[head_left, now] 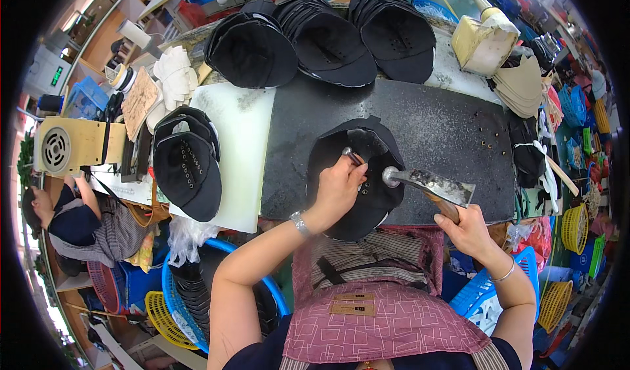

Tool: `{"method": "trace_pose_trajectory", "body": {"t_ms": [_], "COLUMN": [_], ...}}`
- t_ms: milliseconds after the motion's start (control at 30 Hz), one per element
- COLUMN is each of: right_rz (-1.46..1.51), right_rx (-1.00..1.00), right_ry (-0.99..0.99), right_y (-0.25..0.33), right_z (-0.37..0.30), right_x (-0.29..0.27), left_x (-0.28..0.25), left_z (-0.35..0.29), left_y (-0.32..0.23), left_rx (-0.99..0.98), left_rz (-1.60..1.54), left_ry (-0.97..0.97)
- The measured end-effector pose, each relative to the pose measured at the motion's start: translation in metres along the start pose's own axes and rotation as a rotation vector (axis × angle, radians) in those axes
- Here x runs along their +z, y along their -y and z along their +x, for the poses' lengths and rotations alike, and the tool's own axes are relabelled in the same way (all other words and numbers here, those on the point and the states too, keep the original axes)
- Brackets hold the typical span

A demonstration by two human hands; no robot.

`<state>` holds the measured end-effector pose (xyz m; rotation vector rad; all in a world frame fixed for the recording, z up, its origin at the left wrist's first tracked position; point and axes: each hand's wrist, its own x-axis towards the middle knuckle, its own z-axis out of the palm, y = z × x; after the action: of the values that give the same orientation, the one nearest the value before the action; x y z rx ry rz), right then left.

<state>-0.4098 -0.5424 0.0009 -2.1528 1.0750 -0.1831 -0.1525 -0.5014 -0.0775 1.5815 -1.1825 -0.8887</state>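
Black cap [354, 224] on black mat [453, 114]. Left grip [341, 185], over mat, pinches metal rod [350, 153]; right grip [464, 229], at mat's near edge, holds hammer [436, 186]. Cap stacks [328, 42] beyond mat; eyeleted cap [190, 186] left of mat; loose eyelets [486, 145] on mat's right side.

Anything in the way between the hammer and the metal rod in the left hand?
No loose object shows between the hammer and the metal rod; only the left hand, gripping the rod, lies close to that line.

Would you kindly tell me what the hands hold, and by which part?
Right hand: hammer, by its wooden handle. Left hand: metal rod, below its upper end.
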Motion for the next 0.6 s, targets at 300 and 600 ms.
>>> {"method": "trace_pose_trajectory", "body": {"t_ms": [300,600], "right_rz": [0.996,-0.001], "right_rx": [-0.561,0.080], "right_ry": [-0.272,0.023], "right_y": [0.038,-0.020], "right_z": [0.010,-0.012], "right_x": [-0.023,0.024], "left_x": [0.003,0.005], "left_z": [-0.002,0.010], "left_y": [-0.001,0.004], "left_rx": [0.474,-0.006], "left_rz": [0.407,-0.011], "left_ry": [0.025,0.024]}}
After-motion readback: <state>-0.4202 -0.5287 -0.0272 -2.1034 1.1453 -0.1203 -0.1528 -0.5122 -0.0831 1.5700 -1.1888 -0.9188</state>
